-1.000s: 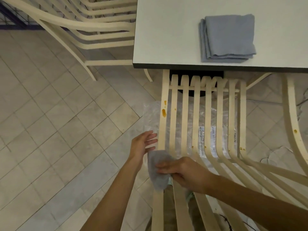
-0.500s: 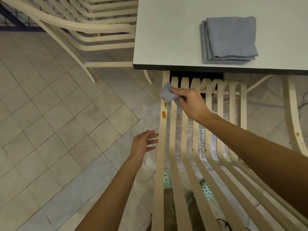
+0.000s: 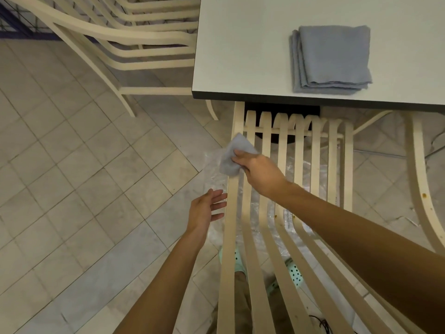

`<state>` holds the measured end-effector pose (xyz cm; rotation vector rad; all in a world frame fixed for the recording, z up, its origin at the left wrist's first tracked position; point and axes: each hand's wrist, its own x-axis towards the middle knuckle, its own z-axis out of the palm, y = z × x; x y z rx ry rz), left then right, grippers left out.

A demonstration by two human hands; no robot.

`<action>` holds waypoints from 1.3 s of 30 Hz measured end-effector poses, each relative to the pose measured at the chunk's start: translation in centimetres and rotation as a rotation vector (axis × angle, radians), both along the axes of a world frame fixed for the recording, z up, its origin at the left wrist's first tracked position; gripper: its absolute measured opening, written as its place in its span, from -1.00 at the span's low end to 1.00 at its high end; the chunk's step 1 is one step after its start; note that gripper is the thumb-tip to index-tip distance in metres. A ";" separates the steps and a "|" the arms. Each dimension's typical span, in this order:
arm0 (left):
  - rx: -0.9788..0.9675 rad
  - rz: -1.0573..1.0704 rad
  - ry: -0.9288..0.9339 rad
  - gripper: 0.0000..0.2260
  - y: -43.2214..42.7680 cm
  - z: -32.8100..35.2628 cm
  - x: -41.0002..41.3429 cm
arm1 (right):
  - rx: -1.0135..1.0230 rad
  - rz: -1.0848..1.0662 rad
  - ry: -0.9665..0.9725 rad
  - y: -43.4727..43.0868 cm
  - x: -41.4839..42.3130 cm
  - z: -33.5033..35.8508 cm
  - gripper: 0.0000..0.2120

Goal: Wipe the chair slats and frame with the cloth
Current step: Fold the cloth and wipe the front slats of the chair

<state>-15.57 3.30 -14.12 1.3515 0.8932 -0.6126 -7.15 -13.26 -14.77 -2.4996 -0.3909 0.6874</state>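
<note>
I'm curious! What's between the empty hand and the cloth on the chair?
Head view: crinkled clear plastic sheet on the tiled floor, between the left hand and the blue-grey cloth.

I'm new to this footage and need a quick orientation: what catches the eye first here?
At mid-frame the right hand holds a cloth against the leftmost slat of a cream chair. The left hand hangs open just beside that slat. At top right, folded cloths lie stacked on the white table.
</note>
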 end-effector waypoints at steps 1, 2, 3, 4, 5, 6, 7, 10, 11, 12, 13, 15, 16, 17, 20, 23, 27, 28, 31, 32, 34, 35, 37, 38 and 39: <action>0.000 0.003 -0.002 -0.67 -0.1 0.0 0.0 | 0.011 0.012 0.014 -0.1 -0.8 0.1 -0.54; -0.002 0.010 -0.004 -0.67 -0.2 0.1 0.0 | 0.025 0.020 0.026 -0.1 -1.6 0.3 -0.52; -0.001 0.015 -0.006 -0.66 -0.2 0.1 0.0 | 0.034 0.030 0.035 -0.2 -2.4 0.5 -0.52; 0.002 0.022 -0.010 -0.66 -0.3 0.1 0.0 | 0.037 0.041 0.046 -0.2 -3.3 0.6 -0.51; 0.008 0.031 -0.012 -0.66 -0.4 0.1 0.0 | 0.036 0.054 0.054 -0.2 -4.1 0.7 -0.51; 0.013 0.044 -0.013 -0.67 -0.5 0.1 0.0 | 0.035 0.063 0.061 -0.1 -4.9 1.0 -0.50; 0.022 0.050 -0.013 -0.68 -0.5 0.1 -0.1 | 0.039 0.064 0.074 0.0 -5.6 1.3 -0.50; 0.038 0.049 -0.017 -0.68 -0.6 0.2 -0.2 | -0.007 0.046 0.164 0.6 -7.0 2.6 -0.52; 0.042 0.044 -0.015 -0.68 -0.6 0.3 -0.2 | -0.098 0.116 0.160 0.9 -7.3 3.0 -0.50; 0.045 0.039 -0.011 -0.67 -0.6 0.4 -0.1 | -0.173 0.187 0.135 1.0 -7.7 3.2 -0.47; 0.048 0.037 -0.005 -0.67 -0.6 0.4 -0.1 | -0.193 0.241 0.094 1.0 -8.2 3.3 -0.46; 0.049 0.039 0.016 -0.65 -0.5 0.6 -0.1 | -0.183 0.263 0.080 1.1 -9.0 3.8 -0.44; 0.045 0.038 0.023 -0.65 -0.5 0.6 -0.1 | -0.165 0.269 0.091 1.3 -9.5 4.1 -0.45; 0.037 0.036 0.027 -0.64 -0.4 0.6 -0.1 | -0.133 0.271 0.109 1.3 -10.2 4.3 -0.47; 0.006 0.024 0.032 -0.61 0.0 0.8 -0.1 | 0.007 0.252 0.157 1.0 -12.2 5.0 -0.60; -0.009 -0.022 0.032 -0.60 0.5 0.6 0.1 | 0.255 0.185 0.337 0.1 -12.4 6.7 -0.65; -0.010 -0.031 -0.029 -0.67 0.9 0.9 0.0 | 0.613 -0.186 0.770 -1.6 -8.9 8.4 -0.75; 0.004 -0.022 -0.075 -0.70 1.1 1.2 0.0 | 0.647 -0.290 0.815 -1.9 -7.9 8.0 -0.76; -0.024 -0.036 -0.187 -0.74 1.4 2.1 0.0 | 0.771 -0.542 0.933 -2.1 -5.2 5.9 -0.75; -0.057 -0.053 -0.198 -0.74 1.4 2.4 0.1 | 0.802 -0.599 0.950 -2.1 -4.5 5.1 -0.74; -0.080 -0.080 -0.198 -0.78 1.4 2.7 0.2 | 0.789 -0.650 0.942 -1.9 -3.3 4.0 -0.75; -0.064 -0.097 -0.198 -0.82 1.4 2.8 0.3 | 0.758 -0.653 0.924 -1.8 -2.9 3.7 -0.77; -0.031 -0.137 -0.203 -0.87 1.6 2.8 0.5 | 0.682 -0.646 0.854 -1.6 -2.4 3.2 -0.80; -0.019 -0.152 -0.201 -0.86 1.7 2.8 0.6 | 0.644 -0.634 0.807 -1.6 -2.4 3.1 -0.81; 0.001 -0.159 -0.194 -0.85 1.8 2.7 0.6 | 0.628 -0.618 0.761 -1.5 -2.4 3.1 -0.81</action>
